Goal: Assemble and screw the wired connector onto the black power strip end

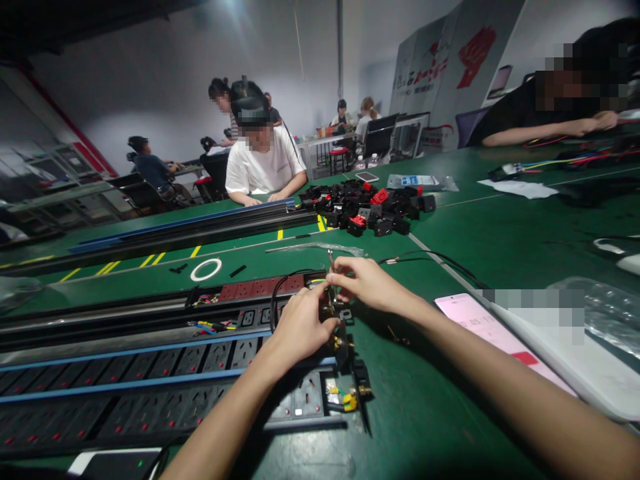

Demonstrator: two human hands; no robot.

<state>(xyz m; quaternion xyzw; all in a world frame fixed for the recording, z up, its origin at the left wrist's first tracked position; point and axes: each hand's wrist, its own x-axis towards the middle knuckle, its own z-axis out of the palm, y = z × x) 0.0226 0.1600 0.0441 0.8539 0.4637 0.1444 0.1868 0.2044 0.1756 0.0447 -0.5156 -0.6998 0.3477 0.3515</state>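
Several long power strips [207, 359] with rows of black sockets lie side by side in front of me, their right ends near my hands. In my right hand [367, 285], thumb and fingers pinch a slim metal rod-like tool [331, 257] that stands roughly upright. My left hand [303, 327] is curled at the strip ends, fingertips close to the tool and thumb by a black end piece [343, 347]; what it grips is hidden. Nearer me, another end plate [361, 393] hangs at a strip with yellow wiring [349, 401]. Brown-red sockets [263, 287] show in the farthest strip.
Black and red socket parts [373, 207] are heaped beyond my hands. A white tape ring [206, 269] lies left of them. To the right are a pink-screened phone [493, 333] and a white case [565, 353]. A co-worker in white [267, 167] sits opposite; another person [530, 113] leans over at right.
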